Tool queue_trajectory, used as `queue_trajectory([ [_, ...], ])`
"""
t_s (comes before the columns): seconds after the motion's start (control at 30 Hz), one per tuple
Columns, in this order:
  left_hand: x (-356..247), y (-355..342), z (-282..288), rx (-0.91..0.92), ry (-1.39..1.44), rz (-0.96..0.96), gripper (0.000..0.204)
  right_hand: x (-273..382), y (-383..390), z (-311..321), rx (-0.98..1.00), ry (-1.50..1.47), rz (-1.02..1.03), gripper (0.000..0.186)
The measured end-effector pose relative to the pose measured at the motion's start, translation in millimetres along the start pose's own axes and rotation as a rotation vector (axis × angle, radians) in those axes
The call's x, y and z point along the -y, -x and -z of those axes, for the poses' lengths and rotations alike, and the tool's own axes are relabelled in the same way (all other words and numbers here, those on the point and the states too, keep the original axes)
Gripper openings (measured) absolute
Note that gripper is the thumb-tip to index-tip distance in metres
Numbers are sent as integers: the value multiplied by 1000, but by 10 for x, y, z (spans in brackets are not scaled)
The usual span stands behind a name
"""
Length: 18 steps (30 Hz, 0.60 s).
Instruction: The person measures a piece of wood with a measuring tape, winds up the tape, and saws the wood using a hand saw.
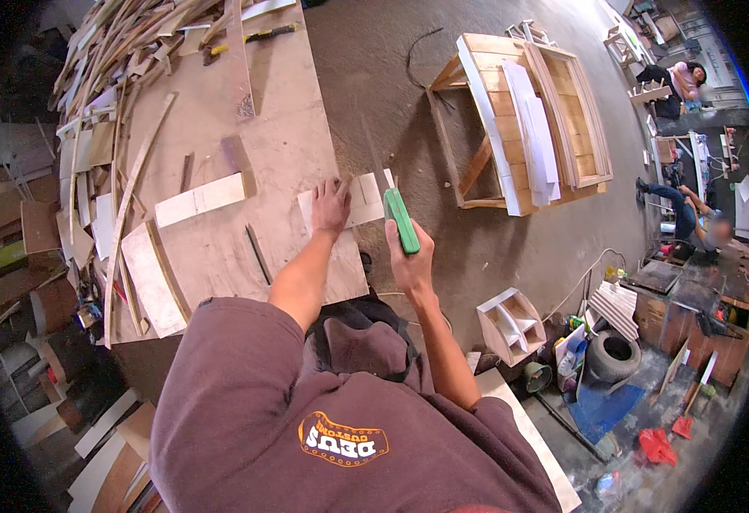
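My right hand [412, 256] is closed round the green handle [402, 224] of a handsaw. Its thin blade [374, 150] points away from me and looks blurred. A short pale wooden board [366, 202] lies across the table's right edge, part of it jutting past the edge beside the saw. Flat on that board rests my left hand [330, 209], fingers apart, pressing from above. Whether the saw teeth touch the wood, I cannot tell. Left of my hands lie a pale wood block [201, 200], a dark slim stick [258, 255] and a curved wood piece [154, 278].
Scrap wood strips [126, 51] pile over the left of the plywood table [293, 103], near a hammer [250, 43]. A wooden frame [494, 128] carrying boards stands on the floor to the right. Beyond are a tyre [612, 355], a small wooden box [511, 325] and two seated people.
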<state>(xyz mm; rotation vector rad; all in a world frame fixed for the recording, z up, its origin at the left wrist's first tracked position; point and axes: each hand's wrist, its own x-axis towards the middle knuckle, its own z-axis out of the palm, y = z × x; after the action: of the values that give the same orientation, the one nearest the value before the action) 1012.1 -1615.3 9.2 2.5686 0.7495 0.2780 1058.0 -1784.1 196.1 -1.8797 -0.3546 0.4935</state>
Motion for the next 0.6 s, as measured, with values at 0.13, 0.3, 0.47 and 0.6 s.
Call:
queue_trajectory([
  [0.13, -11, 27, -1, -71, -160, -24, 40, -238, -94, -161, 23, 29, -10, 31],
  [0.3, 21, 30, 33, -36, -115, -23, 41, -274, -180, -271, 38, 0, 12, 29],
  [0.47, -36, -2, 16, -35, -100, -10, 37, -268, -270, -295, 69, 25, 11, 28],
  [0.6, -30, 0, 1, -54, -134, -13, 33, -236, -274, -340, 78, 41, -5, 29],
])
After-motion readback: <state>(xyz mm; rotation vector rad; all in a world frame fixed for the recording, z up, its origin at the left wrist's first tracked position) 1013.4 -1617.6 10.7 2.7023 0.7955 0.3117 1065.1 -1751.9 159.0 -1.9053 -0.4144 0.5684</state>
